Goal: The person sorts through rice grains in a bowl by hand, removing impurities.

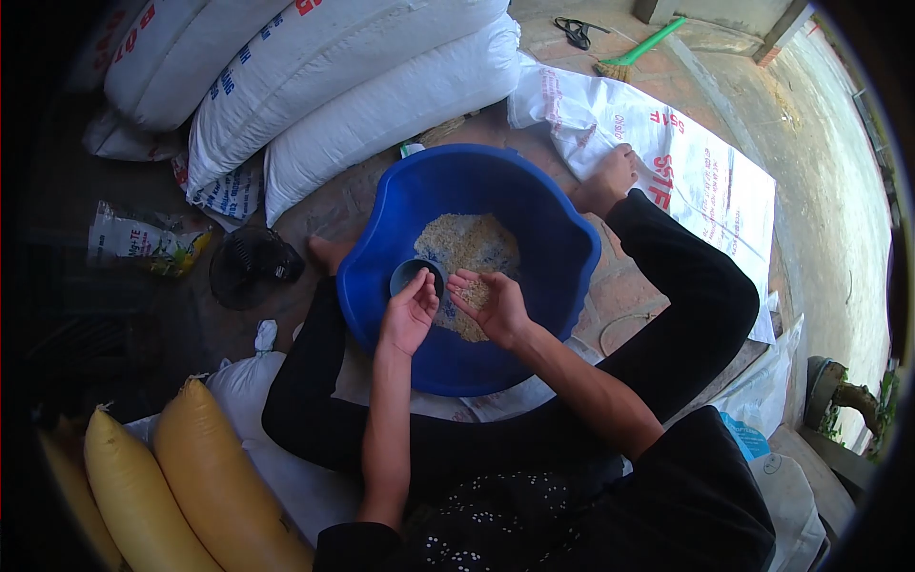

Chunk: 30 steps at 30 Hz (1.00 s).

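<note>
A wide blue plastic tub (391,200) stands between my bent legs. Pale grain (467,240), looking like rice, is spread over its bottom in loose patches. Inside, on the left, sits a small dark round bowl (404,276). My left hand (412,310) is palm up over the bowl's near rim, its fingers curled toward the thumb; whatever is between them is too small to make out. Close beside it, my right hand (494,307) is cupped palm up over the tub, with a little grain in the palm and fingers.
Full white sacks (381,114) are stacked at the upper left. Yellow sacks (205,458) stand at the lower left. A flattened printed sack (710,181) lies at the right, near a green-handled broom (653,46). A small black fan (253,267) and a plastic packet (143,238) lie left of the tub.
</note>
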Tool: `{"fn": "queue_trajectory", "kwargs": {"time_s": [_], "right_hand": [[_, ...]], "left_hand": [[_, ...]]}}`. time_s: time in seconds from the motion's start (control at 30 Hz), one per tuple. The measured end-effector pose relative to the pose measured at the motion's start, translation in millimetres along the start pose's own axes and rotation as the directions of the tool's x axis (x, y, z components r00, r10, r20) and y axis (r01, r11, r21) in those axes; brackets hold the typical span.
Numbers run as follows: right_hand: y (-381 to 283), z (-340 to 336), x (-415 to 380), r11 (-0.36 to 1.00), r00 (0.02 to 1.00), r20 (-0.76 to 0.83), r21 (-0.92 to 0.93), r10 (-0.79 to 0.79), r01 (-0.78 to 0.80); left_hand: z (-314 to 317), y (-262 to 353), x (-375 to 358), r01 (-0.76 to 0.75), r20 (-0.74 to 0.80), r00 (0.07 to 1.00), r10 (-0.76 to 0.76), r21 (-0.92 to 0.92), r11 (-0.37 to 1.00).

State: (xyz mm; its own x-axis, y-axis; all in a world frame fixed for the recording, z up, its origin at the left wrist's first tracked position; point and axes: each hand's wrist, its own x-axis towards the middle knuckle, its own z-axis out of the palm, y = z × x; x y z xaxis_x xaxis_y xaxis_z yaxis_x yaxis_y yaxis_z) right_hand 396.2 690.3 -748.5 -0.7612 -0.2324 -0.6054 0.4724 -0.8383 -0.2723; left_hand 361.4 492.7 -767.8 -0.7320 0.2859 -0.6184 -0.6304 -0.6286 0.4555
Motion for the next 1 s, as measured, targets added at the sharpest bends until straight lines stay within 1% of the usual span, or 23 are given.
{"fn": "queue_trajectory", "kwargs": {"time_s": [0.07, 0.17, 0.27, 0.37, 0.47, 0.57, 0.67, 0.73, 0.77, 0.83, 0.87, 0.9, 0.93, 1.0], "right_hand": [[0, 0, 1, 1.000, 1.000, -0.001, 0.000, -0.004, 0.004], [-1, 1, 1, 1.000, 1.000, 0.004, -0.004, -0.002, 0.002], [0, 0, 1, 1.000, 1.000, 0.001, 0.002, -0.001, 0.001], [0, -1, 1, 1.000, 1.000, -0.005, 0.019, 0.002, -0.002], [0, -1, 1, 1.000, 1.000, -0.007, 0.018, -0.010, 0.010], [-1, 0, 0, 1.000, 1.000, -0.018, 0.007, -0.014, 0.014], [-1, 1, 0, 1.000, 1.000, -0.021, -0.009, -0.017, 0.017], [0, -2, 1, 0.999, 1.000, -0.015, -0.025, -0.021, 0.021], [1, -3, 2, 1.000, 1.000, -0.007, -0.025, -0.013, 0.013], [3, -5, 4, 1.000, 1.000, 0.009, -0.023, 0.001, -0.001], [4, -5, 4, 0.999, 1.000, -0.008, -0.035, -0.014, 0.014], [6, -6, 4, 0.998, 0.999, -0.025, -0.048, -0.030, 0.029], [7, -7, 4, 0.997, 0.998, -0.042, -0.062, -0.046, 0.044], [8, -10, 6, 0.997, 0.999, -0.032, -0.071, -0.014, 0.012]], "left_hand": [[-1, 0, 4, -0.099, -0.102, 0.988, 0.117, 0.165, 0.981], [-4, 3, 6, -0.118, -0.138, 0.978, 0.156, 0.249, 0.961], [7, 3, -1, -0.180, -0.166, 0.940, 0.297, 0.496, 0.849], [4, 3, 2, -0.182, -0.168, 0.929, 0.331, 0.572, 0.800], [4, 1, 2, -0.163, -0.176, 0.907, 0.384, 0.693, 0.702], [-6, -5, 6, -0.227, -0.063, 0.851, 0.521, 0.850, 0.475], [-9, -6, 9, -0.191, 0.017, 0.769, 0.639, 0.960, 0.205], [4, -5, 3, -0.290, 0.114, 0.749, 0.653, 0.942, 0.168], [13, -5, -1, -0.338, 0.162, 0.735, 0.658, 0.929, 0.149], [36, -6, -14, -0.456, 0.351, 0.716, 0.604, 0.890, 0.023], [47, -7, -19, -0.513, 0.441, 0.697, 0.566, 0.858, -0.037], [53, -11, -24, -0.530, 0.486, 0.698, 0.526, 0.845, -0.077], [53, -15, -23, -0.558, 0.526, 0.678, 0.513, 0.823, -0.105], [53, -23, -20, -0.613, 0.602, 0.634, 0.485, 0.774, -0.160]]}}
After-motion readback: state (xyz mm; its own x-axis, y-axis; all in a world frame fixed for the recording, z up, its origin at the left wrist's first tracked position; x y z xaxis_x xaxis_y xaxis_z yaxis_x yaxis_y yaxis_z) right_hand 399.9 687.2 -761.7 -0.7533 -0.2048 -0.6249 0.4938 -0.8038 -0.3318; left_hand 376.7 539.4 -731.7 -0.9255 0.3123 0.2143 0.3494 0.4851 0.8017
